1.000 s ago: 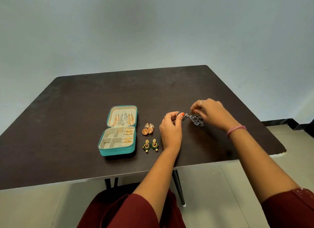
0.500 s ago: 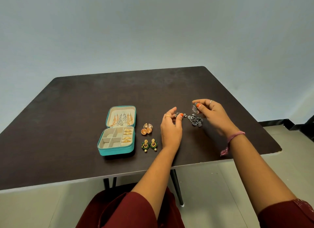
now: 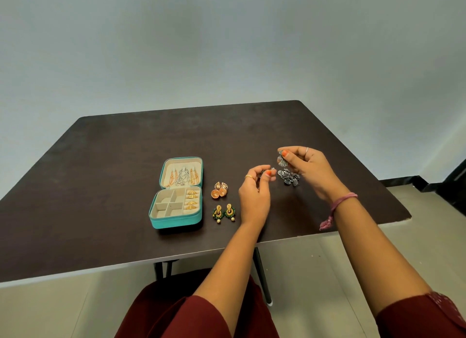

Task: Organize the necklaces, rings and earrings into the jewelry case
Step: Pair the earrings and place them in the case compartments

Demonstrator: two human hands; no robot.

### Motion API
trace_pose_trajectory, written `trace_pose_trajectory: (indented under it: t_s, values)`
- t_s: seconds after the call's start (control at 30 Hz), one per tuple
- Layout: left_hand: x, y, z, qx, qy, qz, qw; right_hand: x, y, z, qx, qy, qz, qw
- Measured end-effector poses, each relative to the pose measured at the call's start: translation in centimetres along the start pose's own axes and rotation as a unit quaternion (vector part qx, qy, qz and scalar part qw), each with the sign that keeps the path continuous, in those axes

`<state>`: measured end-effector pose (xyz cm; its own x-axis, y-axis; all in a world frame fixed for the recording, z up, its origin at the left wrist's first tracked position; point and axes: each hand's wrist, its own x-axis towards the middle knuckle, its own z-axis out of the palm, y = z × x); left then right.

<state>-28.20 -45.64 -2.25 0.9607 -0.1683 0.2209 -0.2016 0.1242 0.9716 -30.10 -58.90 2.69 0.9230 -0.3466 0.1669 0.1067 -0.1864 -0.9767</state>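
Note:
An open teal jewelry case (image 3: 176, 220) lies on the dark table (image 3: 100, 186). Necklaces hang in its lid and gold rings fill its right column. Two orange-gold earrings (image 3: 219, 190) and two green-gold earrings (image 3: 224, 213) lie just right of it. My right hand (image 3: 306, 169) is raised and pinches a silver earring (image 3: 282, 160) between thumb and forefinger. Another dark silver earring (image 3: 288, 177) lies on the table below it. My left hand (image 3: 254, 194) pinches a small dark silver piece (image 3: 264, 172) at its fingertips; its shape is too small to tell.
The table's front edge runs close to my lap, and its right corner (image 3: 406, 215) is near my right forearm. Tiled floor lies below, and a plain wall stands behind the table.
My right hand has lifted one silver earring off the table, away from the other one. My left hand has risen slightly with its small piece still pinched.

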Motion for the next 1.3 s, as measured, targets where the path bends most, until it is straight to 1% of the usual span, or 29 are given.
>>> trace_pose_trajectory:
  t_s: [0.13, 0.37, 0.53, 0.63, 0.73, 0.87, 1.03, 1.23, 1.3]
  values:
    - [-0.7, 0.2, -0.3, -0.033, -0.008, -0.017, 0.999, -0.5, -0.1, 0.5, -0.052, -0.022, 0.004, 0.998]
    - [-2.2, 0.9, -1.0, -0.097, -0.021, -0.087, 0.991, -1.4, -0.5, 1.1, -0.088, -0.055, -0.006, 0.995]
    - [-2.4, 1.4, -1.3, -0.095, -0.005, -0.083, 0.992, -2.2, -1.6, 1.1, -0.126, -0.079, -0.022, 0.989]
    - [-2.5, 2.1, -1.3, -0.103, -0.008, -0.079, 0.992, -2.3, -2.3, 1.1, -0.143, -0.075, -0.044, 0.986]
    - [-2.4, 2.8, -1.4, -0.139, -0.008, -0.089, 0.986, -2.5, -2.7, 1.1, -0.161, -0.064, -0.069, 0.982]
    - [-2.2, 3.3, -2.0, -0.144, -0.017, -0.084, 0.986, -2.9, -2.5, 1.0, -0.154, -0.043, -0.074, 0.984]
    - [-2.6, 3.9, -2.7, -0.143, -0.033, -0.077, 0.986, -3.7, -2.8, 0.9, -0.157, -0.044, -0.091, 0.983]
    - [-2.7, 4.6, -3.1, -0.169, -0.018, -0.079, 0.982, -3.8, -3.1, 1.4, -0.091, -0.016, -0.076, 0.993]
    - [-2.5, 4.9, -3.3, -0.174, -0.012, -0.084, 0.981, -3.8, -2.9, 1.6, -0.084, -0.019, -0.07, 0.994]
